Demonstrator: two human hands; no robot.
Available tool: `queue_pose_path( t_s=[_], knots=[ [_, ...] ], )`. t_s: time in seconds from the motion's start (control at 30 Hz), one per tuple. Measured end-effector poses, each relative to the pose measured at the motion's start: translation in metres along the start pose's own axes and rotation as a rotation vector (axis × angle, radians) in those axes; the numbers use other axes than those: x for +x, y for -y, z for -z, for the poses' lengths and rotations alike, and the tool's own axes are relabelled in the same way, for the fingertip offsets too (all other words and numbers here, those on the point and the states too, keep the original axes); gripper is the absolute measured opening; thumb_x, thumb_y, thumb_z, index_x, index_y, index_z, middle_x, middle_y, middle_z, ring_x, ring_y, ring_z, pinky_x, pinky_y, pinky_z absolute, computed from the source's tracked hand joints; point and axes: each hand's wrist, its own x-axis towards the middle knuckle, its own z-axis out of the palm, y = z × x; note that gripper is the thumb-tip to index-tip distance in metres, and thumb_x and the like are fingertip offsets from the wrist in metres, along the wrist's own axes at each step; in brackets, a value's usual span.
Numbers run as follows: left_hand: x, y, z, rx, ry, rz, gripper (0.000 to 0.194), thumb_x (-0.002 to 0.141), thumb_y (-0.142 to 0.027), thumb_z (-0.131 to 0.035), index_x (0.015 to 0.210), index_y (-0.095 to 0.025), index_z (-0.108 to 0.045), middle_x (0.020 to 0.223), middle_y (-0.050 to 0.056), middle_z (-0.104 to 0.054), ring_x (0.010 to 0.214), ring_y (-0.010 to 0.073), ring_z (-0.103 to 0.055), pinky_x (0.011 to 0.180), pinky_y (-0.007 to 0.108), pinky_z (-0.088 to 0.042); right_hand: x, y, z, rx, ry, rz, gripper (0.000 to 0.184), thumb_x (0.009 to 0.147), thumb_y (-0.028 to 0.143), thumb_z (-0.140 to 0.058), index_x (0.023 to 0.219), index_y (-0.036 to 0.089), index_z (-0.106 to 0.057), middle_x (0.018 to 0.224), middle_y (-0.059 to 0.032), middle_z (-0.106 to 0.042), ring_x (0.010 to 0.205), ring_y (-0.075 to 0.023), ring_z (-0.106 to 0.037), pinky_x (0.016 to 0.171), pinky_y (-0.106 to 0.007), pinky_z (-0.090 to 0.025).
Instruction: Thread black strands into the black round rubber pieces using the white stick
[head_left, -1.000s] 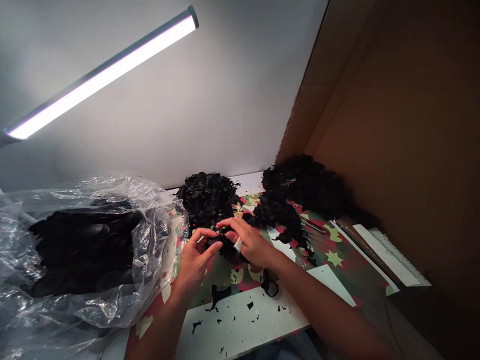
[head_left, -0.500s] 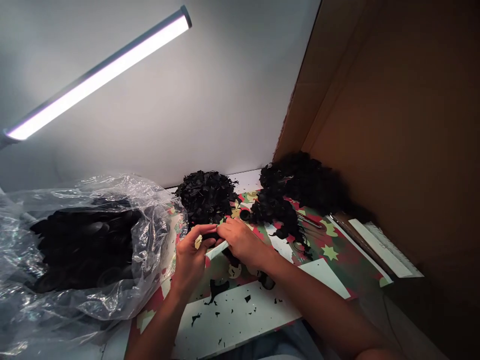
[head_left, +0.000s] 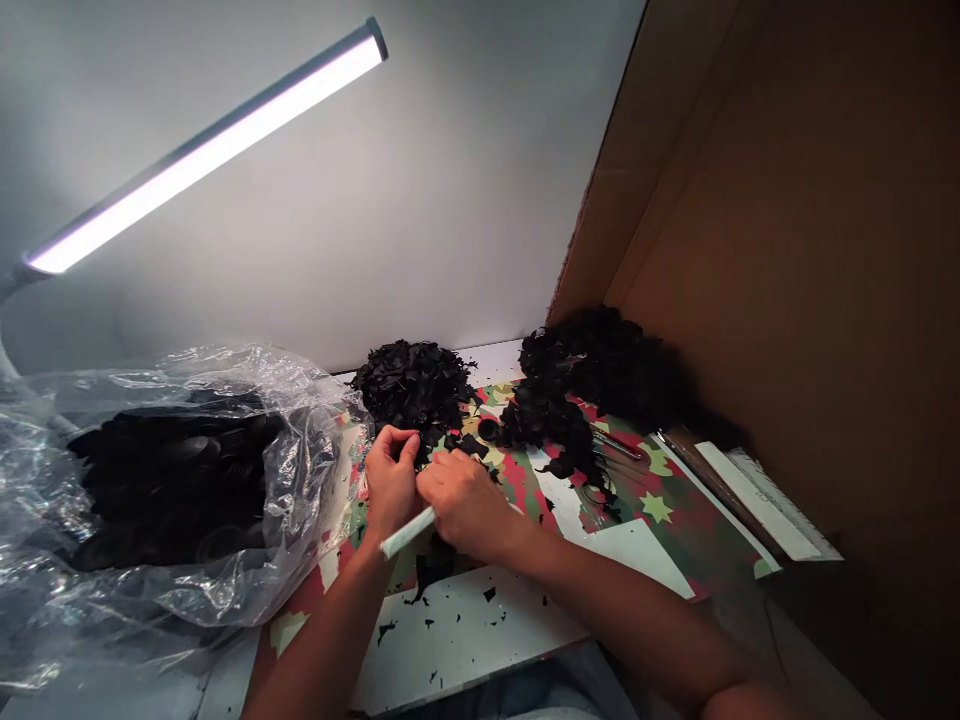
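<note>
My left hand [head_left: 391,485] is closed, thumb and forefinger pinched around a small black piece [head_left: 399,452] that the fingers mostly hide. Close beside it on the right, my right hand [head_left: 469,505] wraps around a tool with a white, wrapped-looking handle [head_left: 409,532]. The handle's end sticks out toward the lower left, over my left wrist; the working end is out of sight. Just beyond both hands rises a heap of thin black scraps [head_left: 412,385]. A larger black scrap [head_left: 433,572] lies below my right hand.
A clear plastic bag [head_left: 300,500] full of black round parts [head_left: 180,490] stands open at left. More black piles [head_left: 615,370] lie at back right, near tweezers-like metal tools [head_left: 619,445]. Black crumbs dot a white board [head_left: 480,640] in front. Cardboard [head_left: 750,250] walls the right side.
My right hand has turned and moved slightly down, swinging the white handle's end toward the lower left. My left hand has shifted a little upward; the black piece shows less.
</note>
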Motion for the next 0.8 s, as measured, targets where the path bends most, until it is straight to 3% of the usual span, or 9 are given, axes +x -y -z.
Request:
queue_pose_path(
  t_s=[0.1, 0.2, 0.3, 0.4, 0.5, 0.57, 0.7, 0.8],
  knots=[
    [0.011, 0.003, -0.003, -0.102, -0.016, 0.025, 0.020, 0.072, -0.035, -0.076, 0.076, -0.018, -0.068, 0.070, -0.003, -0.062, 0.067, 0.0134, -0.053, 0.065, 0.024, -0.041, -0.003, -0.001, -0.003, 0.018, 0.010, 0.055, 0.017, 0.093, 0.015, -0.055, 0.077, 0.018, -0.061, 0.073, -0.0037, -0.062, 0.073, -0.0198, -0.050, 0.073, -0.033, -0.037],
    [0.009, -0.001, 0.000, -0.216, 0.044, 0.052, 0.030, 0.072, -0.043, -0.078, 0.086, -0.018, -0.069, 0.080, 0.000, -0.068, 0.077, 0.0151, -0.061, 0.075, 0.026, -0.046, -0.005, -0.021, 0.005, 0.076, 0.026, -0.085, 0.019, 0.097, 0.019, -0.056, 0.080, 0.018, -0.063, 0.075, -0.0025, -0.062, 0.072, -0.0182, -0.052, 0.070, -0.030, -0.037],
    [-0.003, -0.008, 0.004, -0.313, 0.088, 0.069, 0.034, 0.074, -0.046, -0.078, 0.093, -0.020, -0.067, 0.095, 0.003, -0.073, 0.092, 0.0176, -0.066, 0.088, 0.030, -0.048, -0.007, -0.047, 0.012, 0.320, 0.058, -0.171, 0.018, 0.098, 0.022, -0.059, 0.083, 0.018, -0.068, 0.083, -0.0008, -0.060, 0.075, -0.0147, -0.055, 0.069, -0.026, -0.041],
    [-0.014, -0.011, 0.008, -0.400, 0.139, 0.094, 0.034, 0.074, -0.039, -0.082, 0.098, -0.021, -0.067, 0.102, 0.005, -0.073, 0.100, 0.0185, -0.067, 0.093, 0.030, -0.048, -0.007, -0.059, 0.013, 0.552, -0.054, -0.282, 0.031, 0.099, 0.037, -0.059, 0.078, 0.018, -0.071, 0.084, -0.0009, -0.059, 0.075, -0.0133, -0.056, 0.071, -0.025, -0.043],
    [-0.019, -0.010, 0.010, -0.421, 0.185, 0.098, 0.036, 0.075, -0.034, -0.082, 0.107, -0.023, -0.068, 0.105, 0.005, -0.073, 0.104, 0.0186, -0.066, 0.094, 0.029, -0.048, -0.004, -0.054, 0.009, 0.767, -0.177, -0.435, 0.049, 0.097, 0.055, -0.053, 0.073, 0.017, -0.070, 0.074, -0.0013, -0.061, 0.071, -0.0146, -0.056, 0.068, -0.027, -0.043],
    [-0.021, -0.008, 0.011, -0.399, 0.242, 0.103, 0.038, 0.076, -0.033, -0.081, 0.111, -0.024, -0.069, 0.107, 0.004, -0.074, 0.103, 0.0189, -0.067, 0.093, 0.029, -0.049, -0.001, -0.047, 0.008, 0.973, -0.154, -0.500, 0.052, 0.094, 0.061, -0.054, 0.074, 0.016, -0.070, 0.070, -0.0011, -0.063, 0.069, -0.0148, -0.056, 0.066, -0.026, -0.042],
    [-0.021, -0.008, 0.014, -0.244, 0.373, 0.115, 0.040, 0.076, -0.031, -0.081, 0.114, -0.023, -0.072, 0.109, 0.006, -0.074, 0.101, 0.0215, -0.068, 0.090, 0.031, -0.051, 0.000, -0.035, 0.012, 1.232, -0.141, -0.598, 0.048, 0.085, 0.062, -0.066, 0.072, 0.016, -0.067, 0.066, 0.0014, -0.059, 0.064, -0.0132, -0.053, 0.063, -0.025, -0.041],
    [-0.022, -0.012, 0.015, -0.247, 0.362, 0.127, 0.034, 0.076, -0.034, -0.081, 0.107, -0.021, -0.074, 0.106, 0.007, -0.075, 0.100, 0.0233, -0.069, 0.087, 0.031, -0.053, 0.000, -0.032, 0.018, 1.256, -0.154, -0.587, 0.044, 0.084, 0.059, -0.069, 0.070, 0.017, -0.066, 0.066, 0.0015, -0.059, 0.065, -0.0139, -0.054, 0.064, -0.026, -0.042]
  ],
)
